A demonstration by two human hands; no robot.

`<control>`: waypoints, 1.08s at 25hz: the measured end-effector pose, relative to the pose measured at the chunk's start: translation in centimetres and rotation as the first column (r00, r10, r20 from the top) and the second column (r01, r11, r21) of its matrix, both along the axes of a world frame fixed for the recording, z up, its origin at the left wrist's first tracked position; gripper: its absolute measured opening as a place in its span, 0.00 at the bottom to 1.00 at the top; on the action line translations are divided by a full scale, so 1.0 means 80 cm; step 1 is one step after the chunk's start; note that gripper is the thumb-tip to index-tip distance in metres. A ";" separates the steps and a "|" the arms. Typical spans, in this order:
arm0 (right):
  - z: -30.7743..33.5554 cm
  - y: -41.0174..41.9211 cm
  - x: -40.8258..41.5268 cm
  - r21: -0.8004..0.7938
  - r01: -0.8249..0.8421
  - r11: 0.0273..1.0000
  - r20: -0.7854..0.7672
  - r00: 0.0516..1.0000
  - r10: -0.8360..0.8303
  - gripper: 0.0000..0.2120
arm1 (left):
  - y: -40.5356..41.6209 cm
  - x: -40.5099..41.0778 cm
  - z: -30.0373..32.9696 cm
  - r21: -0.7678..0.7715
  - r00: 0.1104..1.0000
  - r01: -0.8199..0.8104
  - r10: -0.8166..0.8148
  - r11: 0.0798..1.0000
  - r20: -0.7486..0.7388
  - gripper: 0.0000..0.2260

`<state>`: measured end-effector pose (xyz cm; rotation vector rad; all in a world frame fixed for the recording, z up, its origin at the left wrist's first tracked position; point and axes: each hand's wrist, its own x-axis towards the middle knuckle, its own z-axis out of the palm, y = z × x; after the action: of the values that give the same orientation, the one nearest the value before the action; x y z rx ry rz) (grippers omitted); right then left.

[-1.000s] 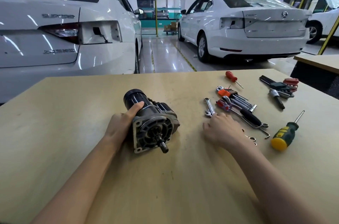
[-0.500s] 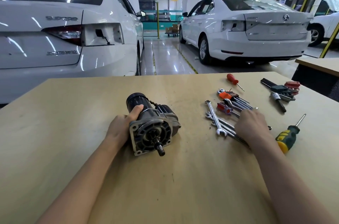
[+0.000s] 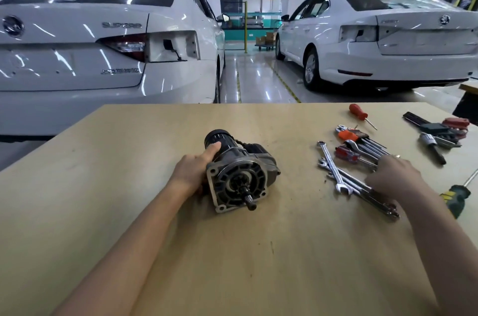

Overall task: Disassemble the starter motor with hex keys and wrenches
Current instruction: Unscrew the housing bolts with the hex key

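Hands first, from the head view: our left hand [image 3: 192, 171] grips the starter motor [image 3: 239, 172], thumb laid along its black barrel, fingers wrapped behind. The motor lies on its side mid-way across the wooden table [image 3: 103, 186], shaft end toward us. Our right hand [image 3: 394, 176] rests over the wrenches [image 3: 344, 178] – its fingers seem curled onto them, though we cannot tell if they grip. Hex keys [image 3: 362, 141] lie just beyond; a green screwdriver [image 3: 456, 199] sits beside the wrist.

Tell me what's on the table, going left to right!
Left hand → starter motor → wrenches → right hand → green screwdriver.
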<state>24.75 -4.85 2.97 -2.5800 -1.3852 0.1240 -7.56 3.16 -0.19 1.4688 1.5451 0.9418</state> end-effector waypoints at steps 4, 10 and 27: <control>0.020 -0.014 0.007 0.102 -0.021 0.995 -0.034 0.999 0.024 0.10 | -0.036 -0.004 0.017 0.384 0.976 -0.087 0.001 0.919 0.217 0.20; 0.033 -0.017 -0.008 0.343 -0.113 0.933 -0.341 0.910 0.236 0.10 | -0.071 0.004 0.017 0.676 0.968 0.241 -0.225 0.697 -0.114 0.09; -0.001 -0.022 -0.164 0.732 0.069 0.678 -0.680 0.010 0.733 0.07 | -0.067 -0.009 0.012 0.710 0.968 0.249 -0.169 0.658 -0.183 0.11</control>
<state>11.64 -6.61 2.91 -0.8691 -1.0800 1.1041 -8.25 -2.18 0.75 2.2295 1.0392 1.4582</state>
